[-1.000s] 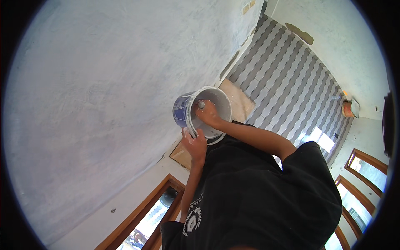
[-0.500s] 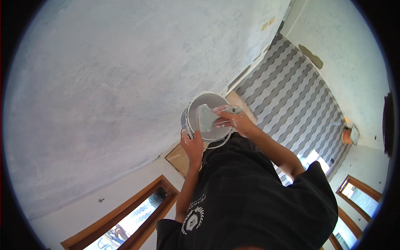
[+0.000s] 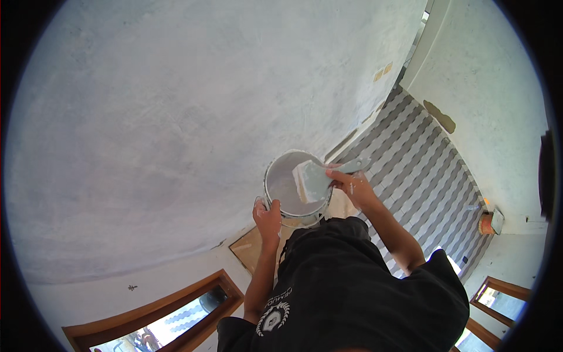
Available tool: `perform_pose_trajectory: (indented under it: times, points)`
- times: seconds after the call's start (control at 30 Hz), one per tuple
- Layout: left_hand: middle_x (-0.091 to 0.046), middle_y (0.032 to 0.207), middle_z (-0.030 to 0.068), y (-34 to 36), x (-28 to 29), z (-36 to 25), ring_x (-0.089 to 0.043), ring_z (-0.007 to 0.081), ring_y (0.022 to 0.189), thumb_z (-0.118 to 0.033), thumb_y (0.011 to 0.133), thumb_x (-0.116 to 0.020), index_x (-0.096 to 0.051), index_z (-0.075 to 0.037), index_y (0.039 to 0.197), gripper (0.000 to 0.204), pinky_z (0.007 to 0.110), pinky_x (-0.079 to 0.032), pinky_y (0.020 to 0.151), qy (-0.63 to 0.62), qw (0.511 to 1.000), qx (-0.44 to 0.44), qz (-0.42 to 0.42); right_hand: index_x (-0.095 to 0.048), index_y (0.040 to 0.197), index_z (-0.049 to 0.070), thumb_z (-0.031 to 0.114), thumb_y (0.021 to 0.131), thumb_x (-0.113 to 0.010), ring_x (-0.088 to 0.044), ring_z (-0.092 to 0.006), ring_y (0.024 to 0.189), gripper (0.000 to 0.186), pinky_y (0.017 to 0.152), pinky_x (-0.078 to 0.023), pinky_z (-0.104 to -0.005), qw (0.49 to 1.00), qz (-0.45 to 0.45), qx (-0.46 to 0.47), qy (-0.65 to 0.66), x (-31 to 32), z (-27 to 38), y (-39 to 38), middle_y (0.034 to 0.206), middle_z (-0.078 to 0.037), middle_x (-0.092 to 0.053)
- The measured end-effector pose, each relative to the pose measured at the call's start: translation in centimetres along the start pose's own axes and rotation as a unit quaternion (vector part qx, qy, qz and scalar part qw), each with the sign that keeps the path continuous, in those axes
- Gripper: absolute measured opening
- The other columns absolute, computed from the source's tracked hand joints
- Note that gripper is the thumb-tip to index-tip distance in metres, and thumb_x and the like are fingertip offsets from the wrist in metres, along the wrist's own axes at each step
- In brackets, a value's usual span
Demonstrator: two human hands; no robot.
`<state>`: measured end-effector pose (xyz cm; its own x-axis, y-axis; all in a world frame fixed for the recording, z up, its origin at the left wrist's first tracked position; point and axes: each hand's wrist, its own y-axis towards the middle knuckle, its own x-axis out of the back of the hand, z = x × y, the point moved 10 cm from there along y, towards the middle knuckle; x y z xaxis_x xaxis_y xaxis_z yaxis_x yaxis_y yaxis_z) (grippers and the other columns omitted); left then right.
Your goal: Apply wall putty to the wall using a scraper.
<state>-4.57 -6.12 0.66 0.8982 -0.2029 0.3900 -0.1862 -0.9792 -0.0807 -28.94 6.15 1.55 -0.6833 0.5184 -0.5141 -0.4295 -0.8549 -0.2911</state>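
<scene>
A round paint bucket (image 3: 266, 182) with a smeared rim stands close to the wall in front of me. Pale paint (image 3: 282, 189) coats its inside. My left hand (image 3: 268, 220) grips the rim on the near left side, thumb over the edge. In my right hand (image 3: 355, 186) is a wide flat paintbrush (image 3: 317, 180), its handle pointing right and its whitish bristle end over the bucket's mouth. Whether the bristles touch the inner wall, I cannot tell. Specks of white paint mark both hands.
A large pale, patchily coated wall (image 3: 146, 129) fills the left and far side. A tan board (image 3: 246, 249) lies beneath the bucket. Patterned grey tiles (image 3: 404, 158) cover the floor to the right. An orange container (image 3: 486, 223) stands far right; a wood-framed window (image 3: 158, 311) is at lower left.
The paintbrush has moved right and tilted, now showing its whitish bristle end more plainly. My left hand still grips the bucket rim. The whole view has shifted slightly.
</scene>
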Motion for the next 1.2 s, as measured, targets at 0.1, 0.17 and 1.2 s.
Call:
perform_pose_trajectory:
  times: [0.1, 0.17, 1.2]
  points:
    - [-0.043, 0.064, 0.0143, -0.1, 0.3, -1.6, -0.041, 0.0237, 0.061, -0.014, 0.074, -0.06, -0.041, 0.005, 0.071, 0.027, 0.041, -0.038, 0.059, 0.026, 0.998, -0.046, -0.02, -0.064, 0.108, -0.007, 0.013, 0.086, -0.069, -0.064, -0.0161, 0.078, 0.03, 0.071, -0.052, -0.028, 1.0, 0.012, 0.01, -0.017, -1.3, 1.0, -0.6, 0.092, -0.011, -0.067]
    - [-0.042, 0.065, 0.0149, 0.0, 0.3, -1.6, -0.041, 0.0256, 0.061, -0.014, 0.074, -0.06, -0.041, 0.005, 0.07, 0.027, 0.041, -0.037, 0.059, 0.008, 0.998, -0.049, -0.026, -0.064, 0.107, -0.007, 0.013, 0.086, -0.069, -0.064, -0.0161, 0.077, 0.029, 0.071, -0.052, -0.0283, 1.0, 0.012, 0.011, -0.017, -0.9, 1.0, -0.1, 0.091, -0.011, -0.067]
    - [-0.048, 0.057, 0.0034, -0.1, 1.4, 1.3, -0.045, 0.0121, 0.052, -0.012, 0.07, -0.065, -0.051, 0.001, 0.064, 0.02, 0.032, -0.038, 0.048, -0.029, 0.994, -0.066, -0.08, -0.065, 0.102, -0.002, 0.011, 0.083, -0.07, -0.063, -0.0165, 0.075, 0.023, 0.066, -0.054, -0.0315, 0.974, 0.149, 0.17, -0.011, -8.8, 20.2, 1.6, 0.092, -0.01, -0.067]
